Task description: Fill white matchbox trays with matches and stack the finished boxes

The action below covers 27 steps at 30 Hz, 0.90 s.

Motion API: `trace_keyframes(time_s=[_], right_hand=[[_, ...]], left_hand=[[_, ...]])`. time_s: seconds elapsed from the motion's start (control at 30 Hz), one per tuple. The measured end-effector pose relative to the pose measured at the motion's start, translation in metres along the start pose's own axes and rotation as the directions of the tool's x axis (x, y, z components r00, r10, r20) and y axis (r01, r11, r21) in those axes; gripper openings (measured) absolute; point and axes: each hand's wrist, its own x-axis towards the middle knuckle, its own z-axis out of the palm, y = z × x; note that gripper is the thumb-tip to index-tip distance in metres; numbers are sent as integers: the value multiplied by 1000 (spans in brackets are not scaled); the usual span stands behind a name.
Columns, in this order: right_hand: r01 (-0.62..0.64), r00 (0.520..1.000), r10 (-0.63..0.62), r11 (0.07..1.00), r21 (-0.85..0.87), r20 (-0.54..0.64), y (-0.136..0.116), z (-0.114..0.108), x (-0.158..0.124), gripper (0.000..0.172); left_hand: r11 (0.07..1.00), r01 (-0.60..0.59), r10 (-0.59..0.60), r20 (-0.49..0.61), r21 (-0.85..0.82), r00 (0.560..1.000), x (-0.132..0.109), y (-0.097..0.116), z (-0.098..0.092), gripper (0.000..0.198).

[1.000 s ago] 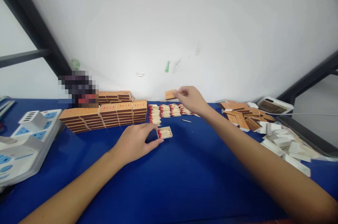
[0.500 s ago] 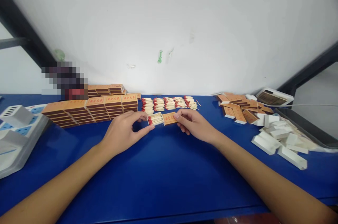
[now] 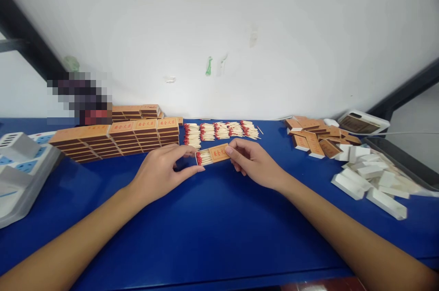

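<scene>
My left hand (image 3: 161, 173) pinches the white inner tray of matches (image 3: 203, 158), whose red heads show at its left end. My right hand (image 3: 254, 163) grips the orange matchbox sleeve (image 3: 219, 152), which sits partly over the tray. Both hands hold this box just above the blue table (image 3: 212, 227), in front of several small heaps of loose matches (image 3: 219, 130) laid in a row by the wall.
Stacks of closed orange matchboxes (image 3: 116, 138) line the back left. Loose orange sleeves (image 3: 313, 138) and white empty trays (image 3: 370, 177) lie at the right, near a phone (image 3: 363, 123) and a dark tray (image 3: 401, 163). White power strips (image 3: 20, 167) sit at the left edge.
My right hand brought an orange sleeve down from the back to the tray in my left hand. The sleeve now covers more of the tray than half a second ago.
</scene>
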Motion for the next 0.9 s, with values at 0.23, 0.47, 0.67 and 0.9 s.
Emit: trace_keyframes(time_s=[0.23, 0.47, 0.67, 0.9], right_hand=[[3, 991, 7, 998, 68, -133, 3, 9, -4, 48], [176, 984, -173, 963, -206, 33, -10, 18, -16, 46], [313, 949, -284, 884, -346, 133, -16, 25, -20, 43], [295, 955, -276, 865, -406, 106, -13, 21, -18, 40]], left_hand=[[1000, -15, 14, -47, -11, 999, 1, 1, 0, 39], [997, 25, -25, 2, -67, 1000, 1, 4, -1, 45], [991, -17, 19, 14, -134, 1000, -1, 6, 2, 57], [999, -7, 10, 62, -51, 998, -3, 7, 3, 40]])
